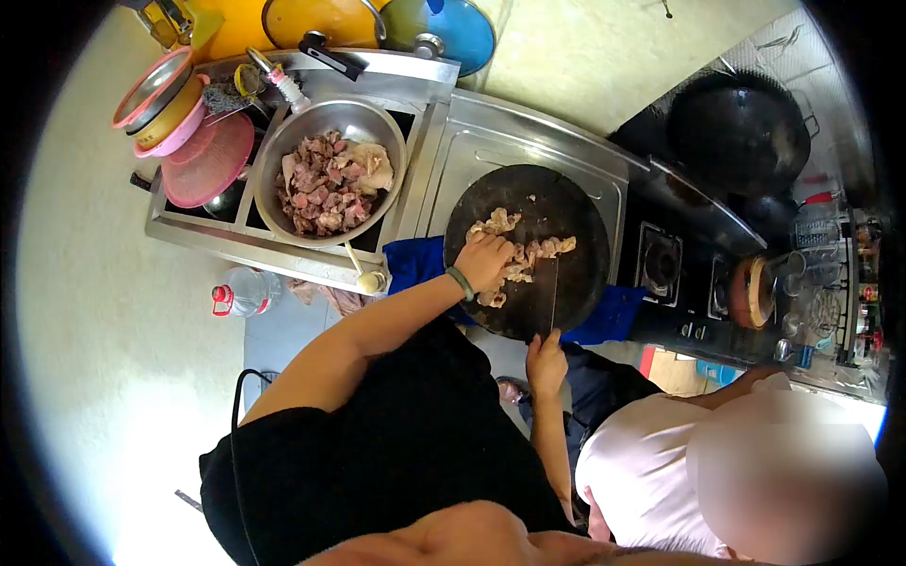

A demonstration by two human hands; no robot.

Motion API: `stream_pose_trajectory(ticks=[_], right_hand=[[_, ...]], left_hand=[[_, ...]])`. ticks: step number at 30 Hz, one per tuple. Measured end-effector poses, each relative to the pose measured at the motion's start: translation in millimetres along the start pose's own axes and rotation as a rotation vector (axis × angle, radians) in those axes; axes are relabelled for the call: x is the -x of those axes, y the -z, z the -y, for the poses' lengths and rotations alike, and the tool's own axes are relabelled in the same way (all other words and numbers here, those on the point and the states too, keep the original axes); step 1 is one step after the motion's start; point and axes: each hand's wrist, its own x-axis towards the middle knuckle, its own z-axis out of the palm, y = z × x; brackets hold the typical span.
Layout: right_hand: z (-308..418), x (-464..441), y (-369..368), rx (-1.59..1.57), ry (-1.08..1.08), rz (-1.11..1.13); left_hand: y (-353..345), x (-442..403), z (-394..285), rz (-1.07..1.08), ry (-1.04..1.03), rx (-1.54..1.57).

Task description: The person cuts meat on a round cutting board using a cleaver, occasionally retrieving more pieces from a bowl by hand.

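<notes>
A dark round chopping board (578, 208) lies on a blue cloth (415, 264) over the steel sink unit. Pale pieces of meat (547, 247) are strewn across its middle. My left hand (484, 261), with a green bangle at the wrist, is closed over some of this meat and presses it to the board. At the board's near edge, my right hand (545, 366) grips the handle of a knife (555, 294). Its blade, seen nearly edge-on, stands against the meat to the right of my left fingers. The handle is mostly hidden in my fist.
Left of the board, a steel bowl (396, 141) holds chopped meat (326, 189). Stacked basins (160, 104) and a pink strainer (203, 165) stand further left. At right are a gas stove (661, 264) and a black wok (741, 123). Another person (651, 453) stands close at my right.
</notes>
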Motion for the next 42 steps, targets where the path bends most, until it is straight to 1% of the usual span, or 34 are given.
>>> stream_pose_trajectory(ticks=[3,4,7,10,13,14,17,18,21,23,24,26,28,29,30,31,32,33,34,35,36,37,39,40,42], right_hand=[[0.2,1.1,1.3,-0.011,0.001,-0.007],[-1.6,0.6,-1.1,-0.012,0.011,-0.021],[-2.7,-0.4,-1.0,-0.011,0.002,-0.009],[-2.8,-1.4,-2.0,0.001,0.0,-0.006],[1.2,-1.3,1.5,0.041,0.003,-0.016],[3.1,-1.0,3.0,0.06,-0.003,-0.013],[2.0,1.8,1.4,0.065,0.003,-0.031],[0.5,5.2,1.3,0.052,-0.004,-0.024],[1.3,-0.1,0.9,0.026,0.005,-0.056],[-4.0,0.2,-7.4,0.035,0.02,-0.092],[-4.3,1.9,-8.4,0.023,0.017,-0.07],[-5.3,0.6,-8.7,0.001,0.001,-0.049],[-11.0,-0.1,-9.9,0.004,-0.007,0.004],[-11.6,1.5,-10.8,0.091,0.004,0.017],[-9.4,1.6,-8.4,0.079,-0.015,0.033],[-18.2,3.5,-21.7,0.034,0.044,-0.054],[-16.4,-3.6,-30.6,0.043,-0.09,0.023],[-16.4,1.6,-27.9,0.0,0.104,-0.127],[-8.2,-1.8,-24.2,0.029,-0.034,-0.068],[-3.7,-2.6,-18.2,0.041,-0.088,-0.038],[-13.1,-3.4,-35.2,0.082,0.011,-0.183],[-9.0,-2.7,-29.4,0.056,0.019,-0.134],[-11.0,-3.9,-28.4,-0.005,0.001,-0.12],[-13.1,-5.3,-27.5,0.012,-0.009,-0.115],[-7.8,-4.0,-32.5,0.044,-0.017,-0.095]], left_hand=[[17.4,-4.7,-9.2,0.308,0.184,-0.013],[14.8,-4.0,-8.3,0.243,0.165,-0.005],[12.0,-2.5,-6.8,0.213,0.149,-0.01],[6.0,-0.8,-3.6,0.253,0.164,-0.012],[12.2,-2.2,-6.4,0.201,0.131,-0.002],[12.5,-3.0,-4.5,0.212,0.128,0.047],[6.7,-0.9,-3.5,0.213,0.148,0.021],[14.8,-4.7,-7.4,0.21,0.138,0.038],[10.8,-3.6,-7.3,0.12,0.135,0.057],[10.3,-5.6,-3.1,0.18,0.142,0.032],[12.3,-4.2,-5.9,0.216,0.145,0.027],[18.6,-0.3,-12.1,0.216,0.186,0.055],[17.9,-6.2,-11.6,0.207,0.185,0.093],[11.0,-5.5,-9.4,0.198,0.166,0.131],[8.8,-7.2,-8.0,0.199,0.171,0.236],[15.4,-10.1,-12.8,0.17,0.155,0.224],[22.7,-13.9,-18.4,0.14,0.14,0.211],[18.1,-10.9,-11.4,0.171,0.128,0.203],[-6.2,2.0,4.7,0.072,0.071,0.131],[2.8,-3.0,-2.9,0.142,0.105,0.122],[13.7,-8.4,-11.7,0.212,0.138,0.11],[9.4,-6.7,-4.1,0.214,0.13,0.105],[-4.3,-0.5,1.7,0.262,0.127,-0.092],[-5.1,-1.7,4.9,0.292,0.12,-0.109],[-3.4,-2.4,2.4,0.3,0.146,-0.046]])
